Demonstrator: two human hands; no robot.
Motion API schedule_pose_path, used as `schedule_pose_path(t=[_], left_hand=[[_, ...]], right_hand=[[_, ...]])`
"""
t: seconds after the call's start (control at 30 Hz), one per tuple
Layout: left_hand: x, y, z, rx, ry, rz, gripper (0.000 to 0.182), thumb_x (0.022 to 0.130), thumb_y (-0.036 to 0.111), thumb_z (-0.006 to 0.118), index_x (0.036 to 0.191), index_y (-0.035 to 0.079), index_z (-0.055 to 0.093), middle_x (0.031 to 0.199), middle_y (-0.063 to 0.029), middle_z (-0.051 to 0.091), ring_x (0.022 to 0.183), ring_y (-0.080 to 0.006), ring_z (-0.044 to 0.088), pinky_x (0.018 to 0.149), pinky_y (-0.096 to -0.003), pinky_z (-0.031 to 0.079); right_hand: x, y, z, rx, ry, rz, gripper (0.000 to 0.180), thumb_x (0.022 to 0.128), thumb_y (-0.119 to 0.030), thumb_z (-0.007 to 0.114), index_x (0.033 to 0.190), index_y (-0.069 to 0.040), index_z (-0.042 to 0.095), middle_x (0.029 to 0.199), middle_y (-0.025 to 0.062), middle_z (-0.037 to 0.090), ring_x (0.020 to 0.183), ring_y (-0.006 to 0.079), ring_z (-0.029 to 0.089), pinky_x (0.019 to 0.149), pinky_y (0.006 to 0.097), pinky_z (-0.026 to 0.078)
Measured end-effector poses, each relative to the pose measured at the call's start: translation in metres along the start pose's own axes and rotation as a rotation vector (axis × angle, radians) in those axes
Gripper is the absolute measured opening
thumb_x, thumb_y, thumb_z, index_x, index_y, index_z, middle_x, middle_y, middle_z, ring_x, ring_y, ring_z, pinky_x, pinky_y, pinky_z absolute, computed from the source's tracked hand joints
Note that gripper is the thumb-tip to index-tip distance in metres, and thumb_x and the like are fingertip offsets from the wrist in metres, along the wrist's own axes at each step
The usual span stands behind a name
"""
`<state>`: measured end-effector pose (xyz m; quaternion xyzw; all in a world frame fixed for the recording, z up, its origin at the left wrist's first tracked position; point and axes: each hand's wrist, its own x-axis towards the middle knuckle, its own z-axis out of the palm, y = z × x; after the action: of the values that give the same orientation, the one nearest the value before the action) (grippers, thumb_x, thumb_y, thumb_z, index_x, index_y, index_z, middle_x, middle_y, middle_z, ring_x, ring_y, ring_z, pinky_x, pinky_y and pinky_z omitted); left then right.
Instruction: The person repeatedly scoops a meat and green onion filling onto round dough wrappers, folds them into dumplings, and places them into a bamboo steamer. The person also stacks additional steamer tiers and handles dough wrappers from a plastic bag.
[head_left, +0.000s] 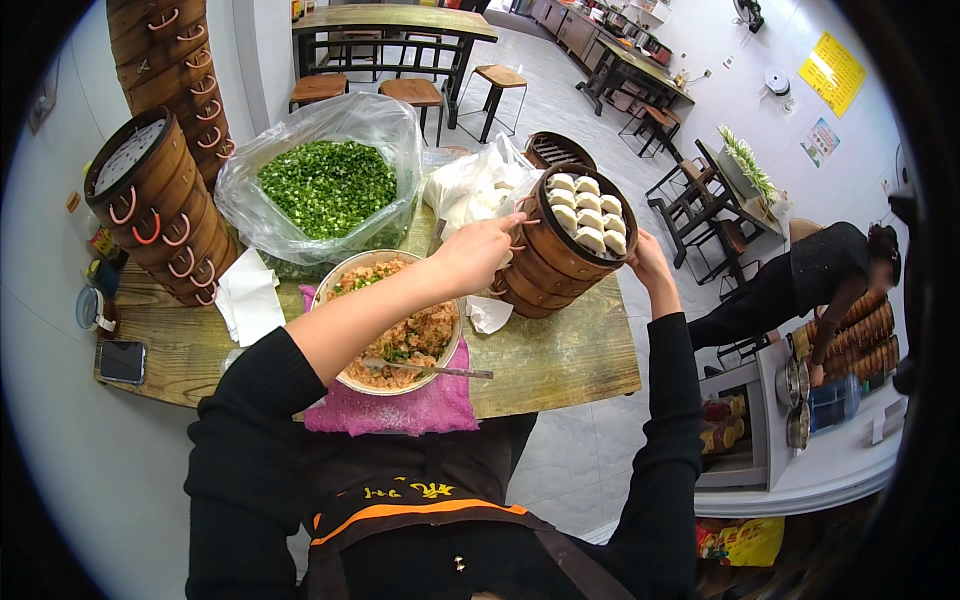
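My left hand (480, 253) reaches across the bowl to the near-left side of a stack of bamboo steamers (551, 259), its fingers closed at the top tier's handle. My right hand (651, 259) grips the top tier's rim from the right. Rows of white folded dumplings (588, 201) lie in that tier. Left of the stack, a bowl of minced filling (412, 334) with green bits stands on a pink cloth (390, 412), a metal spatula or spoon (457, 371) lying across it. Behind the bowl is a clear plastic bag (247, 161) of chopped green onions (330, 187).
Tall steamer stacks (180, 217) stand at the left, near white paper (249, 298), a phone (122, 361) and a jar (91, 309). A white plastic bag (469, 180) and another steamer (556, 150) lie behind my stack. Another person (817, 277) bends over a counter at the right.
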<state>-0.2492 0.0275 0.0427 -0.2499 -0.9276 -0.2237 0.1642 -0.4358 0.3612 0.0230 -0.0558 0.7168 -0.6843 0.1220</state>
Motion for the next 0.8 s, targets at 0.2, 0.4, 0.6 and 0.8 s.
schedule_pose_path(t=[0.2,0.4,0.6,0.8], left_hand=[[0.003,-0.005,0.004,0.025,-0.047,-0.005,0.018,0.073,-0.003,0.052,0.085,-0.009,0.063,0.140,-0.0166,0.046,0.096,-0.0382,0.063,0.087,-0.0438,0.051],[0.002,-0.008,0.006,0.031,-0.045,-0.006,0.016,0.073,-0.002,0.053,0.081,-0.009,0.064,0.140,-0.0167,0.047,0.092,-0.0373,0.064,0.084,-0.0436,0.052],[0.003,-0.006,0.003,-0.005,-0.064,-0.043,0.012,0.073,0.000,0.055,0.071,-0.009,0.062,0.141,-0.0161,0.046,0.085,-0.0368,0.065,0.080,-0.0440,0.052],[0.001,-0.004,0.003,-0.045,-0.011,0.006,0.013,0.074,0.001,0.056,0.067,-0.008,0.061,0.139,-0.0166,0.048,0.082,-0.0369,0.065,0.079,-0.0441,0.052]], right_hand=[[-0.003,-0.007,0.005,-0.031,0.012,-0.025,0.025,0.098,-0.016,0.051,0.112,0.001,0.063,0.087,0.0014,0.066,0.063,0.0045,0.057,0.052,0.0190,0.048],[0.001,-0.008,0.002,-0.139,0.025,-0.007,0.025,0.095,-0.013,0.052,0.111,0.002,0.065,0.092,0.0053,0.068,0.070,0.0090,0.063,0.057,0.0219,0.053],[0.003,-0.003,0.006,-0.054,0.077,-0.051,0.026,0.095,-0.012,0.054,0.109,0.006,0.065,0.095,0.0098,0.069,0.073,0.0130,0.065,0.061,0.0250,0.054],[0.002,0.004,0.009,0.010,0.078,-0.083,0.026,0.094,-0.013,0.057,0.108,0.007,0.065,0.093,0.0100,0.069,0.072,0.0131,0.065,0.063,0.0260,0.052]])
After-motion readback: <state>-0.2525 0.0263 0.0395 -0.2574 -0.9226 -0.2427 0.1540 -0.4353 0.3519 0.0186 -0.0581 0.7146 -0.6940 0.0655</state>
